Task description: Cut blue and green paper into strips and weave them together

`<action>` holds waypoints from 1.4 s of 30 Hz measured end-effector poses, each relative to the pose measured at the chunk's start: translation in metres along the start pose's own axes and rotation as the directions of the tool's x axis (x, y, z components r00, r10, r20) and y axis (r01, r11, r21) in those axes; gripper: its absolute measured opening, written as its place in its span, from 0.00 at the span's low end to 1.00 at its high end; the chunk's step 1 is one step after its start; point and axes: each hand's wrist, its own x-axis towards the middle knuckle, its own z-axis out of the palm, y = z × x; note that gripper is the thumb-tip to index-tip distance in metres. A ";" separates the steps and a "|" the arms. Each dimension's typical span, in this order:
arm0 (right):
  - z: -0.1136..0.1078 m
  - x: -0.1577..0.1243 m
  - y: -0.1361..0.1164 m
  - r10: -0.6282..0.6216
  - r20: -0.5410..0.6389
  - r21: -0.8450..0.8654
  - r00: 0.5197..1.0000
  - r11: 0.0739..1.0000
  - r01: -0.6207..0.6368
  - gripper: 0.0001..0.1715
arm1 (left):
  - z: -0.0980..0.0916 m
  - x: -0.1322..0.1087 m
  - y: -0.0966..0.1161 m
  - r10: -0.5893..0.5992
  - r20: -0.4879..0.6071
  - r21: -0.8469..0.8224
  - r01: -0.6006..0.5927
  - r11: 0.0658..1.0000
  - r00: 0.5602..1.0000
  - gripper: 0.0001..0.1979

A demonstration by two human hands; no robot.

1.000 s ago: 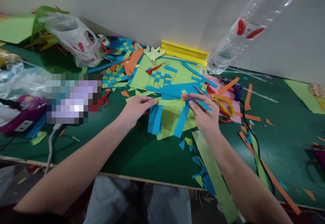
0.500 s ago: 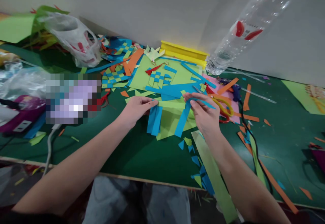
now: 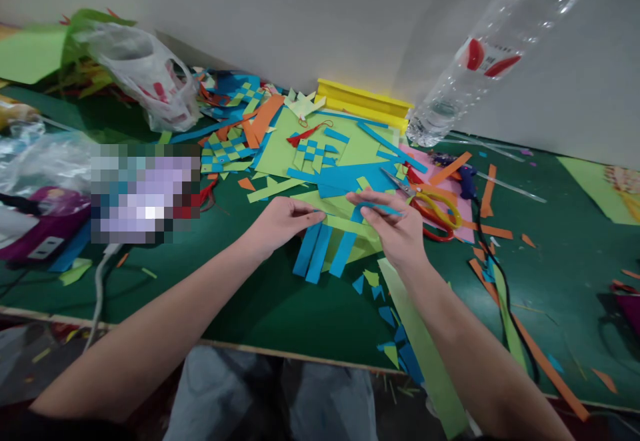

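On the green table [image 3: 280, 307], my left hand [image 3: 283, 222] pinches the tops of two blue paper strips [image 3: 313, 257] where they cross a light green strip [image 3: 350, 224]. A third blue strip [image 3: 346, 251] is gripped by my right hand [image 3: 393, 224], fingers closed round its upper end, next to the other two. Both hands are close together over the half-woven piece. Behind them lies a sheet of green paper [image 3: 285, 151] carrying a small blue-and-green woven square [image 3: 313, 153].
Yellow-and-red scissors [image 3: 430, 204] lie just right of my right hand on pink paper. A clear plastic bottle [image 3: 475, 54] leans at the back right, by a yellow box [image 3: 363, 102]. A plastic bag [image 3: 145, 74] sits back left. Paper scraps, long strips and a black cable [image 3: 505, 287] litter the table.
Both hands moved toward me. My right hand has brought its blue strip left, close beside the two under my left hand. The scissors are now more exposed.
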 end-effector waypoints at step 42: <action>0.018 -0.011 0.012 0.432 -0.075 0.169 0.899 0.894 -0.415 0.15 | 0.010 -0.007 0.004 0.080 -0.095 -0.219 -0.099 0.971 0.992 0.18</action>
